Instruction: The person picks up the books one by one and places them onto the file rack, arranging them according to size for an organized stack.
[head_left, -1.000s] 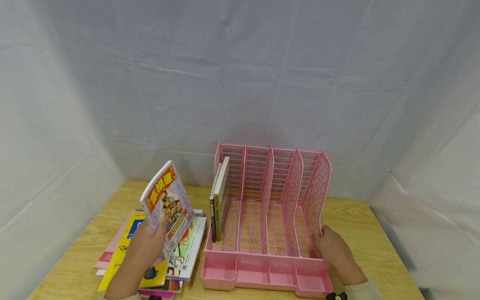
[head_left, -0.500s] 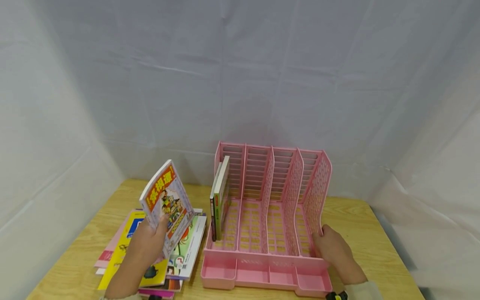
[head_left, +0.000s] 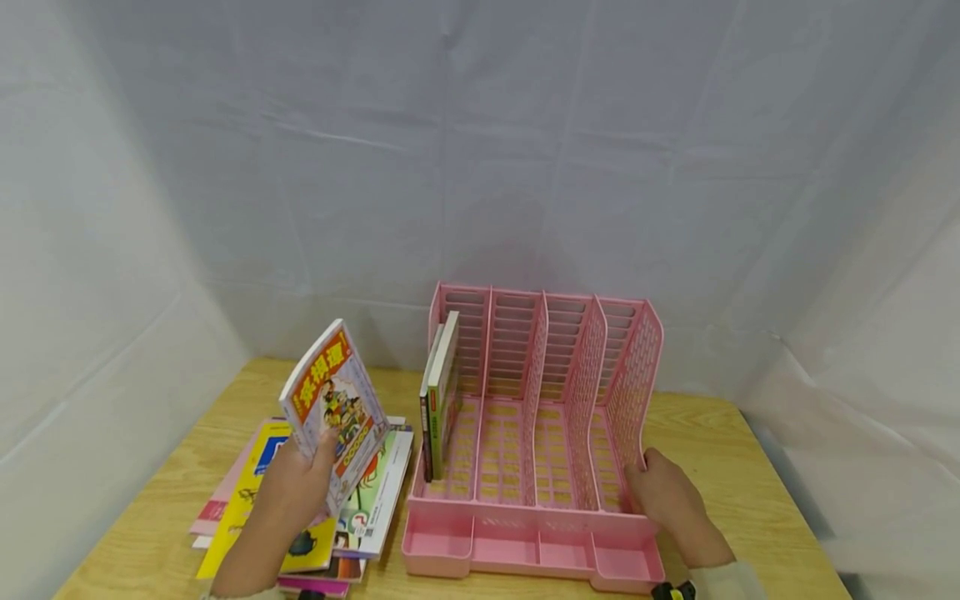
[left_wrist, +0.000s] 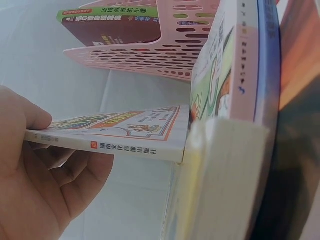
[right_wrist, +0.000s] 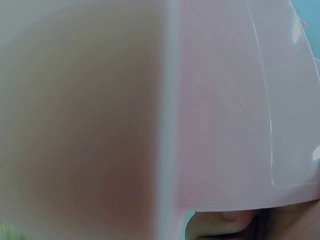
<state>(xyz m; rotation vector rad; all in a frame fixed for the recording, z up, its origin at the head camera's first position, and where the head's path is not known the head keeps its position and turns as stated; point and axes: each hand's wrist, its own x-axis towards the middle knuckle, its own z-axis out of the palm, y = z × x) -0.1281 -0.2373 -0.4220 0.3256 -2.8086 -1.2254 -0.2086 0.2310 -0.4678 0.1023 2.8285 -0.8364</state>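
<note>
A: Where do we see the rack (head_left: 583,400) on the table (head_left: 720,467)?
B: Slightly right of the middle, reaching back close to the rear edge, with the cloth (head_left: 487,167) hanging behind.
A: And our pile of books (head_left: 375,500)?
B: Left of the rack, toward the table's left edge. Above it we have one more book (head_left: 341,417), tilted, in the left hand (head_left: 294,482).
A: What do we find in the rack?
B: Two books (head_left: 437,412), side by side in the leftmost compartment (head_left: 465,442). Trays (head_left: 506,546) run along its front; the right hand (head_left: 666,493) is at its right side, toward the table's right edge.
</note>
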